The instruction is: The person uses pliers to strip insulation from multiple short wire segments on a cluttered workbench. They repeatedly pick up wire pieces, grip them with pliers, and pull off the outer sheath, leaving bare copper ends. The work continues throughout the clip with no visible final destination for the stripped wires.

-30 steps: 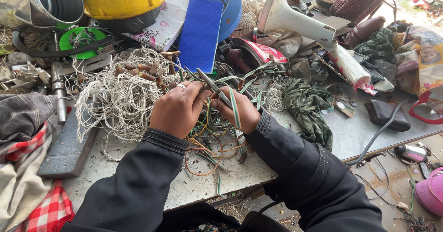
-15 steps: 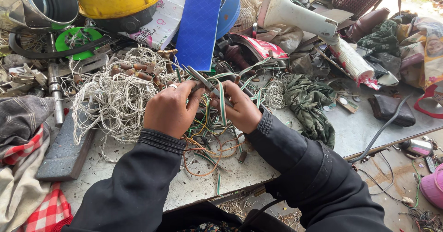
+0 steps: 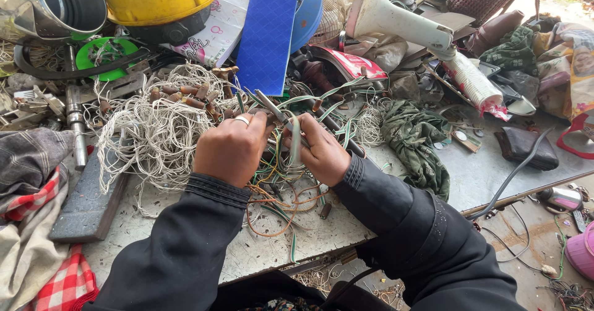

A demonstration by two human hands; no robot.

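Far left, at the table [image 3: 495,175] edge: folded grey cloth and red-checked cloth [image 3: 59,280] draped over the corner, a dark flat slab [image 3: 86,206] just beside. Behind these, a metal pot [image 3: 55,4], a green disc [image 3: 105,54], a yellow hard hat [image 3: 158,1]. Little bare surface on this side; a big tangle of white wire [image 3: 148,131] filling the space up to the left wrist.

Left hand [image 3: 232,150]: clenched, ring on one finger, fingers curled around a thin tool [image 3: 275,110] and wire ends at the middle of the bench. Exact grip on the tool hard to make out.

Between the hands: a pale green wire [image 3: 295,147] bent into a loop, standing upright. Below, loose orange and green wires [image 3: 278,203] spread toward the near table edge.

Right hand [image 3: 322,153]: closed, pinching the pale green wire, knuckles touching more strands beneath.

Behind the hands: a blue flat panel [image 3: 266,42] leaning up, a white fan base [image 3: 396,17] further right.

Right of the hands: a crumpled green cloth [image 3: 414,141], then open grey tabletop running to the right-hand edge, the only clear room. A dark pouch [image 3: 529,147] near that edge, a black cable [image 3: 513,175] hanging over it to the floor.
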